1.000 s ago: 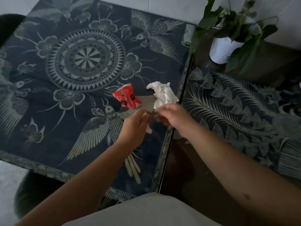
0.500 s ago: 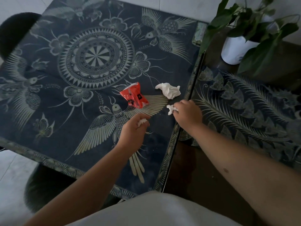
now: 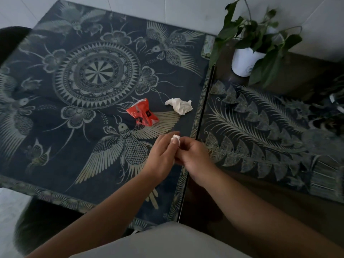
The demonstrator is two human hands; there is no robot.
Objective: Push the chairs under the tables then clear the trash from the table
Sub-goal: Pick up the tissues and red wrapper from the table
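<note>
A crumpled red wrapper lies on the dark patterned table, with a crumpled white tissue to its right near the table's right edge. Just below them my left hand and my right hand meet above the table. A small white paper scrap shows between their fingertips, and both hands touch it. A little more white paper peeks out under my left palm.
A second patterned table adjoins on the right, a dark gap between the two. A white pot with a green plant stands at its far end. Dark chair seats show at the lower left and upper left.
My right hand has moved left from the table edge with its white scrap and now meets my left hand, which rose slightly. The wrapper and the large tissue lie where they were.
</note>
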